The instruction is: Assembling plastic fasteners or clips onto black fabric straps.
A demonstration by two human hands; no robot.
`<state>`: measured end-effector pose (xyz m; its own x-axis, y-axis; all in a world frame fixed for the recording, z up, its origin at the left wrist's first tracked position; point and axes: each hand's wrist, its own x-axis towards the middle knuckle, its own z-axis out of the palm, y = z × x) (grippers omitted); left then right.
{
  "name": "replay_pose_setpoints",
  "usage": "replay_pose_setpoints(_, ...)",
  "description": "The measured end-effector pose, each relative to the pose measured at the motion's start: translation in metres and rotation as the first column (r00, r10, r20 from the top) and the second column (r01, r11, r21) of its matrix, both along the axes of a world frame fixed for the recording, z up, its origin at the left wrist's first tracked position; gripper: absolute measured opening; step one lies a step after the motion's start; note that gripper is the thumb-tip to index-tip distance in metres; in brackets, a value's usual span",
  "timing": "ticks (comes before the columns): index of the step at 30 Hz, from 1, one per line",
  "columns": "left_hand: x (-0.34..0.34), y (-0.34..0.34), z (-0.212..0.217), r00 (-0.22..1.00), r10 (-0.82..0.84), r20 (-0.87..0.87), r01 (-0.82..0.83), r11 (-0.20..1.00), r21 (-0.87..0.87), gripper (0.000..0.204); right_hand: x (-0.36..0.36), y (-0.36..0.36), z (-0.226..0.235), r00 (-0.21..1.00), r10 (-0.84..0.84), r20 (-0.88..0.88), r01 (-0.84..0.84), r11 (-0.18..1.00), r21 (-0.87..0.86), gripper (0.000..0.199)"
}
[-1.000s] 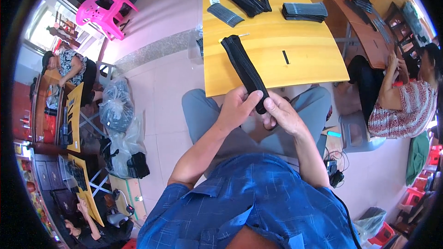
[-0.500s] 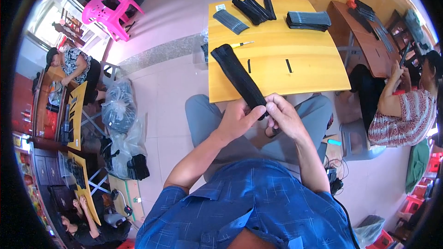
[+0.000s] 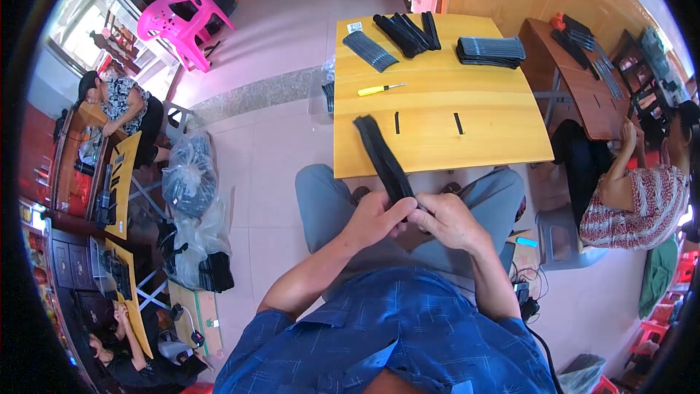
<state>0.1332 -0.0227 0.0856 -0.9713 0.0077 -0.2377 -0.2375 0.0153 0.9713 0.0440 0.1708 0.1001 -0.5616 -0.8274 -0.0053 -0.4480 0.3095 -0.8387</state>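
Wooden table (image 3: 474, 131) (smooth), hands gripping long black strip bundle (image 3: 383, 157).

Seated at a yellow table (image 3: 437, 113). Left hand (image 3: 375, 217) and right hand (image 3: 450, 220) both closed on a long black bundle (image 3: 383, 160), far end resting on tabletop. Yellow-handled screwdriver (image 3: 379, 89) beyond, well apart.

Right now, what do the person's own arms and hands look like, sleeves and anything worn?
Both forearms are bare below short sleeves of a blue shirt with a faint lighter check. The left hand and right hand wear no gloves; no watch, ring or wristband shows.
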Motion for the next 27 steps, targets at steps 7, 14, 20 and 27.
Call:
replay_pose_setpoints(7,0.004,-0.023,0.007,0.964,-0.251,0.089,0.252,0.968,-0.001,0.043,-0.004,0.009,-0.011,0.997,-0.061,0.046,0.064,0.996,-0.068,0.037)
replay_pose_setpoints(14,0.016,-0.123,0.034,0.847,-0.494,0.199,0.441,0.441,-0.782,0.032,-0.049,0.083,0.034,0.990,0.012,-0.139,-0.002,0.998,0.068,0.041)
replay_pose_setpoints(20,0.083,-0.225,0.031,0.964,-0.090,0.251,0.256,0.059,-0.965,0.031,-0.058,0.150,0.047,0.959,-0.163,-0.232,0.199,0.970,0.141,0.039)
replay_pose_setpoints(27,0.157,-0.290,0.029,0.915,0.389,0.104,-0.259,0.766,-0.588,0.035,-0.070,0.164,0.049,0.823,-0.567,0.013,0.557,0.804,-0.207,0.037)
